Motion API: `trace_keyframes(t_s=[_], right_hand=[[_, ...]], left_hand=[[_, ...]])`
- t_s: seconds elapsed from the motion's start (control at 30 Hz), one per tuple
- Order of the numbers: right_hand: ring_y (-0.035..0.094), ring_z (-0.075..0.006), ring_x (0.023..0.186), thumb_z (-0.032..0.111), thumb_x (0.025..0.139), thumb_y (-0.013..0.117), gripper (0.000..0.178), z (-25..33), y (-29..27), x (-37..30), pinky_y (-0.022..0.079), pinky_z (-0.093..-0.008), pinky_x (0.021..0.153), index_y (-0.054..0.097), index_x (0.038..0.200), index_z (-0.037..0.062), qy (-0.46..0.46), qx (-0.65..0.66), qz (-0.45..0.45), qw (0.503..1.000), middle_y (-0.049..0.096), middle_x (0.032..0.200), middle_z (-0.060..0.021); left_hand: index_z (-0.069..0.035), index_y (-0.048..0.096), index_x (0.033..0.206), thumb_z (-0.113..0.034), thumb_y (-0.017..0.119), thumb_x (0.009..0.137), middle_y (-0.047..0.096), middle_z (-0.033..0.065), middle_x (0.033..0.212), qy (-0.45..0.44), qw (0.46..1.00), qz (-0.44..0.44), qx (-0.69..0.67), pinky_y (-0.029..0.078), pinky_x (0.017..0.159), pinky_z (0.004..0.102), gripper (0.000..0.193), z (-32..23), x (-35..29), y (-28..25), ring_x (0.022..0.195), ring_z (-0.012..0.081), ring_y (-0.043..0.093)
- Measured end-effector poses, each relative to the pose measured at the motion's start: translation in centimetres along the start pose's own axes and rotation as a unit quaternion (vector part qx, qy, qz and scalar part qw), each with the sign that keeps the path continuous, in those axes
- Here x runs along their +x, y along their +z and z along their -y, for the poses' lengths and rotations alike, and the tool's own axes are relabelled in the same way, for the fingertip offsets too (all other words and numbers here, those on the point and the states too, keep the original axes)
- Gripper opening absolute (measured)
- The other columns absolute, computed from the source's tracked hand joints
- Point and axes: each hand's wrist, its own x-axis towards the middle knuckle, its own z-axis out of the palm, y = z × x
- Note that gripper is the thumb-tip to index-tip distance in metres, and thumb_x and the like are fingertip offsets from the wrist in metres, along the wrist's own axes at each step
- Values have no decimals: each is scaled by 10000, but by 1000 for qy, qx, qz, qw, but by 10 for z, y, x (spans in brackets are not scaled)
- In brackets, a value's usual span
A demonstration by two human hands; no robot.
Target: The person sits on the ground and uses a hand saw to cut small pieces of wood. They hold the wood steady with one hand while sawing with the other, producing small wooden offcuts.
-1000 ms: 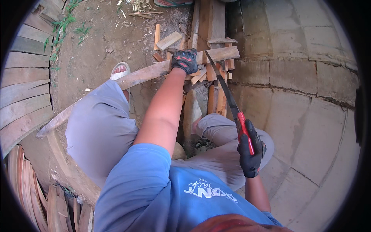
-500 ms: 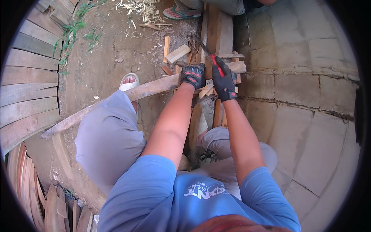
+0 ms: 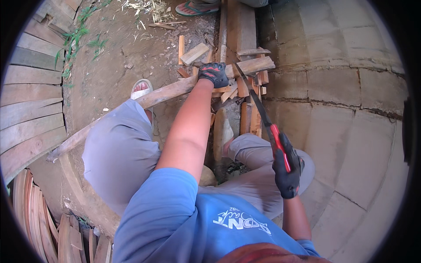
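Observation:
A long wooden plank (image 3: 173, 91) lies slantwise across the work spot, its far right end resting over other timber. My left hand (image 3: 213, 74), in a black glove with red marks, is closed over the plank from above. In my right hand (image 3: 287, 171), gloved the same way, is the red handle of a handsaw, pulled back close to my knee. The dark blade of the handsaw (image 3: 259, 106) points away from me, and its tip meets the plank just right of my left hand. Whether its teeth sit in a cut cannot be made out.
Small wood offcuts (image 3: 195, 53) lie under and around the plank. Thick beams (image 3: 240, 30) run away from me, near another person's sandalled foot (image 3: 197, 8). A concrete block wall (image 3: 329, 87) stands at right. Stacked boards (image 3: 33, 94) line the left side.
My right hand has drawn the handsaw back toward me, down and to the right, from beside my left hand. My left hand stays on the plank.

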Motion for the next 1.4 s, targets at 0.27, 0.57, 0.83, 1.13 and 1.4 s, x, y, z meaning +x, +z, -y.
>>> trace_keyframes(t_s=[0.27,0.57,0.83,1.13,1.4], right_hand=[[730,-343,1247,190,1073,640,376,15,36,88,544,-432,1043,709,1422,70,-98,12,-56,994,771,1282,-207],[729,-370,1207,292,1029,685,391,9,128,226,544,-434,1056,755,1355,87,-143,-14,-88,986,765,1280,-221],[721,-388,1214,306,1030,672,407,-19,156,258,544,-450,1063,745,1370,94,-184,87,-91,975,770,1269,-210],[756,-326,1178,233,1056,681,395,-18,122,214,560,-410,1014,720,1432,115,-122,112,-82,983,778,1281,-193],[717,-172,758,245,1063,648,447,10,-11,34,561,-345,753,678,1465,51,32,25,-7,999,798,1117,-135]], left_hand=[[-82,726,1273,-345,678,829,753,202,1293,-10,1000,24,-8,577,1041,482,518,3,-2,-9,1214,373,721],[-111,743,1280,-323,678,871,747,191,1324,-28,1000,-8,-6,573,1056,478,465,-7,-9,-8,1250,348,717],[-81,717,1305,-336,697,870,734,205,1340,-8,1000,1,3,570,1064,491,506,-3,-6,-7,1247,372,710],[-68,760,1298,-320,702,754,727,202,1381,11,994,108,-25,569,1078,454,602,-4,3,-32,1279,364,701],[-63,708,1348,-379,740,721,721,186,1392,-4,992,122,-34,573,1053,467,704,6,8,-28,1261,360,706]])
